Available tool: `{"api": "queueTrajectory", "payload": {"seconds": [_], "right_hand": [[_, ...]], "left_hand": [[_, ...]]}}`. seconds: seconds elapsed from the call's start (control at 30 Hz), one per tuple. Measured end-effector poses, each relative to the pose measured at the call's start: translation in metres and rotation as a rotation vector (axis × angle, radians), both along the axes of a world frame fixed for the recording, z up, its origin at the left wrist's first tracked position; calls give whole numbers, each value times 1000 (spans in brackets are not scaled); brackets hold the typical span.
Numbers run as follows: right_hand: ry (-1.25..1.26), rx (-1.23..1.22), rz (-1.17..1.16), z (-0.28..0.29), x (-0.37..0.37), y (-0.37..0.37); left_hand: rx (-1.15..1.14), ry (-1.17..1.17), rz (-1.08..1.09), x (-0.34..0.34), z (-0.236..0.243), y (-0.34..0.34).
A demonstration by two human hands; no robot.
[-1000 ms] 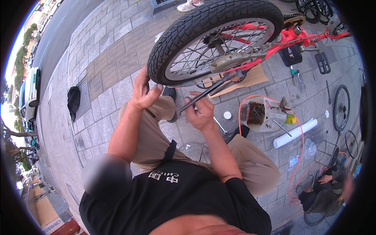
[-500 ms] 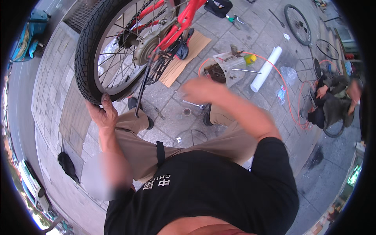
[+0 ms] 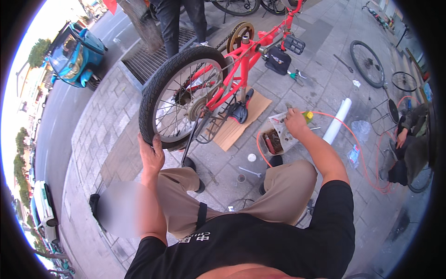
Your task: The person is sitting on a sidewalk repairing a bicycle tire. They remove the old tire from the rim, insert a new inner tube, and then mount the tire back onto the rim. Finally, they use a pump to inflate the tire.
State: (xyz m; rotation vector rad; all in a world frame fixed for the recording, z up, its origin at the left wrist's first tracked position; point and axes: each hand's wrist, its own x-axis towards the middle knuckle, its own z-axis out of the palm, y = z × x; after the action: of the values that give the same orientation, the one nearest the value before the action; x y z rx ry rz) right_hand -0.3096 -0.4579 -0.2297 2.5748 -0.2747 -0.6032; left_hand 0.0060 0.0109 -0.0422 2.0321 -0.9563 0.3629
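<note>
A red bicycle (image 3: 242, 65) stands upside down, its black saddle (image 3: 239, 114) on a flat piece of cardboard (image 3: 248, 122). My left hand (image 3: 152, 156) grips the bottom of the rear wheel (image 3: 147, 102), thumb on the near side of the tyre and fingers behind it. Over to the right, my right hand (image 3: 296, 122) is at the pale plastic tray (image 3: 284, 145), its fingers curled together. Whatever they may hold is too small to make out. Dark and reddish parts (image 3: 271, 141) lie in the tray, and a yellow-capped bottle (image 3: 308, 116) is just beyond my hand.
A spanner (image 3: 250, 172) and a round white lid (image 3: 252, 157) lie between my feet. An orange hose (image 3: 357, 137) loops around the tray, past a white roll (image 3: 337, 121). Another person (image 3: 412, 144) sits at the right; someone stands behind the bicycle (image 3: 179, 21). A loose wheel (image 3: 367, 63) lies farther off.
My right hand has moved right and away from me, from above the paving to the tray. My left hand stays on the tyre. The view has shifted, showing more of the bicycle and street.
</note>
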Motion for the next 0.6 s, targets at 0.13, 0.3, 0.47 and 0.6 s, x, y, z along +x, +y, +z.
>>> {"api": "queueTrajectory", "payload": {"seconds": [0.13,0.3,0.47,0.6], "right_hand": [[-2,-165,161,-14,3,6],[49,-144,29,-1,-20,-5],[101,-99,-269,8,-80,-15],[92,-33,-589,7,-142,-22]], "left_hand": [[22,68,9,-8,5,3],[0,20,9,-4,-4,-2],[31,97,37,-2,-11,3],[34,75,74,0,-17,4]]}}
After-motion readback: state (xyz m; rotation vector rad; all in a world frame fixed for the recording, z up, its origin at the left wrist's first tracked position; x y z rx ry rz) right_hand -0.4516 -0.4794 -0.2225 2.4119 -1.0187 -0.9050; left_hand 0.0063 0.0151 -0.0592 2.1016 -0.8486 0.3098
